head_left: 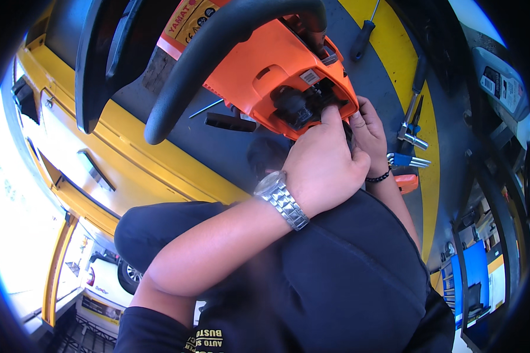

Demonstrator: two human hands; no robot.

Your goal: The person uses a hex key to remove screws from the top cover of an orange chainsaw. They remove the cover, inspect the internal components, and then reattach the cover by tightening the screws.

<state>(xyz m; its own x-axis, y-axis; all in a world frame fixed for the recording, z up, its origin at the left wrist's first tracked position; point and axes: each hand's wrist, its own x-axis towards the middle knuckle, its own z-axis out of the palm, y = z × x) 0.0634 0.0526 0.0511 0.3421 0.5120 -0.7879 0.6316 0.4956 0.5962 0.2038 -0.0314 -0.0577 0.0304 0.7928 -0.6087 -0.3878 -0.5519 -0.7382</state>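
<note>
An orange chainsaw [241,70] with a black curved handle [197,67] lies at top centre, its end housing exposing dark parts [294,109]. My left hand [324,162], wearing a metal watch, has its index finger inside that housing; the other fingers are curled, and what they hold, if anything, is hidden. Just behind it, my right hand [369,132], with a beaded bracelet, grips the housing's lower right edge, partly covered by my left hand.
A grey-and-yellow work surface [394,26] carries a screwdriver [363,41], socket tool [412,140], hex keys [412,160] and an orange part [407,183]. Yellow cabinet [100,141] at left; plastic bottle [500,88] at right; car wheel [129,273] lower left; my dark-clothed legs below.
</note>
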